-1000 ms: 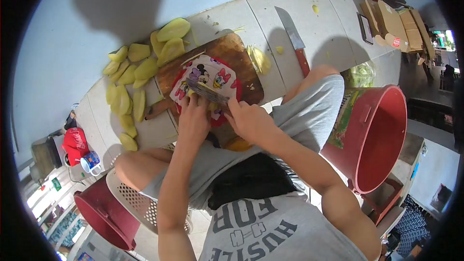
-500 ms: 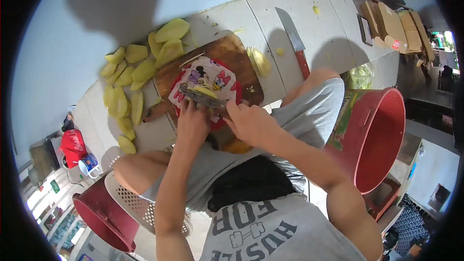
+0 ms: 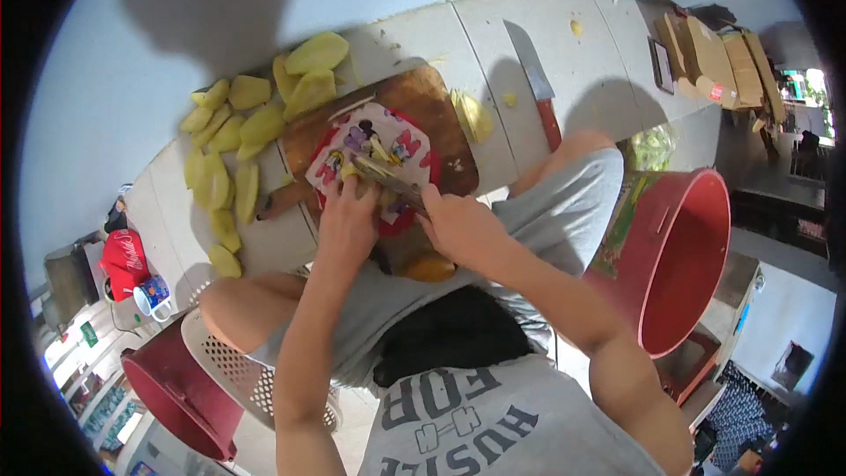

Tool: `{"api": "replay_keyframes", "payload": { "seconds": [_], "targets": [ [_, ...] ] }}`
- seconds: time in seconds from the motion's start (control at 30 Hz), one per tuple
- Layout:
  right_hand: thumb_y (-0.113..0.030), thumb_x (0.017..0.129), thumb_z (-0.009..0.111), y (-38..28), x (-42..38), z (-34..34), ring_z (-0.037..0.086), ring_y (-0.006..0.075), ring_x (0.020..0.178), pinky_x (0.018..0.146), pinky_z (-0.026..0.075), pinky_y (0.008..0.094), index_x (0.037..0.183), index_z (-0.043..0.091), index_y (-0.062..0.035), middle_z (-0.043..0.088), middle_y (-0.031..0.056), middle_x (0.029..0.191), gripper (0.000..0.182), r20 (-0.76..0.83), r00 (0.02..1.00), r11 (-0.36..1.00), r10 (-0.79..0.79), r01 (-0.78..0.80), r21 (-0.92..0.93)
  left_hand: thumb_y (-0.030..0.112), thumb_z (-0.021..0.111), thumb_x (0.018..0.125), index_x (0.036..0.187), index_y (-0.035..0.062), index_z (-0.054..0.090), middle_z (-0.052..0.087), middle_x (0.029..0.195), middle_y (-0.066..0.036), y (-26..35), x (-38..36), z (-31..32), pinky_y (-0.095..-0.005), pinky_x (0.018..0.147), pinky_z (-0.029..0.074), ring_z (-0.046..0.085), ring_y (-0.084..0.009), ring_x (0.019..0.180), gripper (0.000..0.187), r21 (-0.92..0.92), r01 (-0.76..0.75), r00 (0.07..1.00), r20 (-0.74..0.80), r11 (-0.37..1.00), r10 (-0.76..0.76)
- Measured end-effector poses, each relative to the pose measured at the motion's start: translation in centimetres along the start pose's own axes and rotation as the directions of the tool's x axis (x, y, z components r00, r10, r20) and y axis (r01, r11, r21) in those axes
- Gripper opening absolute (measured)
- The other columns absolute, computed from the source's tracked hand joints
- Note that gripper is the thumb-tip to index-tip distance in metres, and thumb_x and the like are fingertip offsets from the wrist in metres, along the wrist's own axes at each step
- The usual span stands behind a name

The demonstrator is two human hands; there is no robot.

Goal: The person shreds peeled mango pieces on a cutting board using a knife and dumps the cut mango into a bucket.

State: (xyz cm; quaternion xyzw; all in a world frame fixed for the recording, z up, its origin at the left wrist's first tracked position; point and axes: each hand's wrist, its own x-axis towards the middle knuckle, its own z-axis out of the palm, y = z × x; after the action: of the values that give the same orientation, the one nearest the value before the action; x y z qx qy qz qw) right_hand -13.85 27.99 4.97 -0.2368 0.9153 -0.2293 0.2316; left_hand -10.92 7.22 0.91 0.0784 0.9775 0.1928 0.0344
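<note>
one pale piece of fruit (image 3: 351, 171) sits on the patterned mat (image 3: 374, 115), atop the cutting board (image 3: 423, 88). the left hand (image 3: 350, 216) pinches it, fingers narrow; the right hand (image 3: 463, 225) grips the knife (image 3: 395, 183). slicing seems in hand; another stroke would call for fingertips clear of the edge. peeled pieces (image 3: 262, 128) lie at ten o'clock, a second knife (image 3: 534, 75) at two.

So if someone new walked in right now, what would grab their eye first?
Probably the cartoon-print cloth on the wooden board, with the right hand holding a knife over it, close to the left hand. Next, the pale yellow-green slices spread on the tiles left of the board, then the big red bucket beside the right knee.
</note>
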Motion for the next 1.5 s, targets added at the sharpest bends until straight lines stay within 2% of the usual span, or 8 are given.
{"api": "replay_keyframes", "payload": {
  "seconds": [0.37, 0.57, 0.67, 0.9, 0.97, 1.17, 1.27, 1.5],
  "targets": [
    [-0.022, 0.096, 0.060, -0.6, 0.0, 0.0, 0.067, 0.0452, 0.073, 0.063, 0.055, 0.0535, 0.102, 0.045, -0.0004, 0.066, 0.0247, 0.078, 0.027, -0.016, 1.000, 1.000, -0.015, 0.015, 0.009, 0.004, 0.071, 0.076, 0.120, 0.0083, 0.065, 0.058, 0.123, -0.020, -1.4, -0.4, 1.2, -0.0477, 0.094, 0.051, 0.054, -0.0425, 0.112, 0.044, 0.064, -0.124, 0.991, -0.045, 0.990, 0.127],
    [-0.021, 0.096, 0.060, -0.2, -0.1, 0.2, 0.066, 0.0453, 0.071, 0.063, 0.053, 0.0541, 0.101, 0.045, -0.0001, 0.065, 0.0247, 0.075, 0.026, 0.005, 1.000, 0.999, 0.010, -0.011, 0.047, 0.005, 0.072, 0.077, 0.119, 0.0078, 0.065, 0.058, 0.121, -0.020, -0.7, -0.6, -0.1, -0.0480, 0.095, 0.050, 0.054, -0.0427, 0.111, 0.043, -0.082, -0.026, 0.999, -0.021, 0.996, 0.024],
    [-0.021, 0.096, 0.060, -1.1, -0.4, -0.4, 0.066, 0.0454, 0.071, 0.062, 0.052, 0.0545, 0.101, 0.045, 0.0000, 0.064, 0.0249, 0.074, 0.027, 0.003, 1.000, 0.999, -0.005, 0.005, 0.035, 0.005, 0.072, 0.077, 0.119, 0.0089, 0.066, 0.058, 0.121, -0.020, -1.1, -0.5, 0.7, -0.0485, 0.095, 0.050, 0.053, -0.0428, 0.112, 0.042, 0.019, -0.062, 0.998, -0.014, 0.998, 0.062],
    [-0.022, 0.096, 0.060, -0.5, 0.1, 0.0, 0.067, 0.0448, 0.072, 0.062, 0.053, 0.0537, 0.102, 0.045, 0.0003, 0.065, 0.0251, 0.075, 0.027, 0.026, 1.000, 0.999, 0.018, -0.019, 0.040, 0.006, 0.072, 0.078, 0.116, 0.0072, 0.066, 0.058, 0.121, -0.021, -0.6, -0.7, -0.2, -0.0489, 0.096, 0.049, 0.053, -0.0422, 0.114, 0.039, -0.073, -0.031, 1.000, -0.005, 0.997, 0.031],
    [-0.022, 0.096, 0.060, -0.9, 0.0, -0.7, 0.067, 0.0446, 0.073, 0.063, 0.053, 0.0534, 0.102, 0.045, 0.0003, 0.065, 0.0249, 0.075, 0.027, -0.001, 1.000, 1.000, -0.018, 0.018, 0.024, 0.006, 0.072, 0.078, 0.117, 0.0067, 0.067, 0.058, 0.122, -0.021, -0.9, -0.5, 0.4, -0.0492, 0.097, 0.048, 0.053, -0.0425, 0.115, 0.040, 0.008, -0.098, 0.991, -0.094, 0.995, 0.099],
    [-0.021, 0.096, 0.060, 0.4, 0.7, 0.6, 0.067, 0.0448, 0.073, 0.064, 0.053, 0.0533, 0.104, 0.046, 0.0003, 0.065, 0.0248, 0.076, 0.027, 0.035, 0.999, 1.000, 0.015, -0.016, 0.023, 0.007, 0.072, 0.078, 0.118, 0.0052, 0.068, 0.058, 0.126, -0.021, -0.8, -0.7, 0.1, -0.0491, 0.100, 0.047, 0.052, -0.0437, 0.118, 0.040, -0.022, -0.010, 1.000, -0.001, 1.000, 0.010],
    [-0.020, 0.096, 0.061, -0.9, 0.1, -0.6, 0.066, 0.0455, 0.073, 0.064, 0.053, 0.0539, 0.105, 0.045, 0.0004, 0.065, 0.0248, 0.076, 0.027, 0.014, 1.000, 0.999, -0.022, 0.022, 0.026, 0.008, 0.072, 0.079, 0.121, 0.0071, 0.067, 0.058, 0.128, -0.021, -1.6, -0.6, 0.9, -0.0491, 0.101, 0.047, 0.051, -0.0443, 0.120, 0.042, 0.021, -0.117, 0.993, -0.015, 0.993, 0.118],
    [-0.019, 0.095, 0.062, 0.1, 0.4, 0.9, 0.066, 0.0448, 0.071, 0.063, 0.053, 0.0525, 0.104, 0.044, 0.0017, 0.064, 0.0252, 0.073, 0.028, 0.023, 1.000, 0.999, -0.021, 0.020, 0.037, 0.010, 0.072, 0.080, 0.117, 0.0066, 0.069, 0.058, 0.128, -0.021, -0.8, -0.7, -0.1, -0.0495, 0.101, 0.048, 0.051, -0.0435, 0.119, 0.037, -0.052, -0.017, 0.999, -0.034, 0.999, 0.016]
  ]
}}
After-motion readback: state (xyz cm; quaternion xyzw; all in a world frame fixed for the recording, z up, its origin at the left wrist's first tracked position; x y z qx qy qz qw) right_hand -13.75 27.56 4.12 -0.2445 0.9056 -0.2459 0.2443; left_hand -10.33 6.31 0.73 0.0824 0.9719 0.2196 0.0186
